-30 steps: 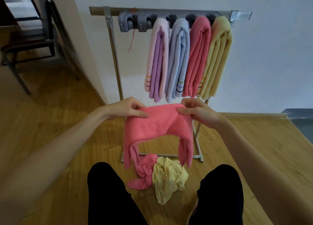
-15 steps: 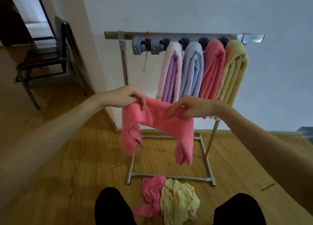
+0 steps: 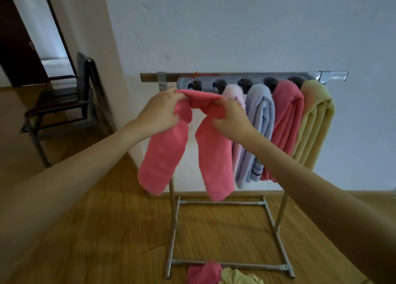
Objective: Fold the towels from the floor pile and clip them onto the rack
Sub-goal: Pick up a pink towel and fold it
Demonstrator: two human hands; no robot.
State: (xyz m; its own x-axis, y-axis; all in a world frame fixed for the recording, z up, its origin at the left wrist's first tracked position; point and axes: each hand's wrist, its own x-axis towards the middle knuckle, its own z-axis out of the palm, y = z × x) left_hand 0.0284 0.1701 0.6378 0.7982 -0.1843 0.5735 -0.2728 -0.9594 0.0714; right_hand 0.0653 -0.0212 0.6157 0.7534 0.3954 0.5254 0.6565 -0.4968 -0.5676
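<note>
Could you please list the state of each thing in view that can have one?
Pink towel: folded, gripped by both hands, held up at the clips.
Left hand: gripping the towel.
Right hand: gripping the towel.
Clip bar: two left clips free.
Light pink towel: clipped, hanging.
Blue towel: clipped, hanging.
Red-pink towel: clipped, hanging.
Yellow towel: clipped, hanging.
Floor pile: crumpled, unfolded.
Door: open.

Both arms bare, stretched forward and up, converging near center. Left hand [image 3: 159, 110]: fingers curled, grip pinching the pink towel [image 3: 165, 153] at its top fold, thumb side toward the other hand. Right hand [image 3: 230, 117]: fingers curled over the same fold, just beside the left grip, knuckles up. Wrists roughly level.
</note>
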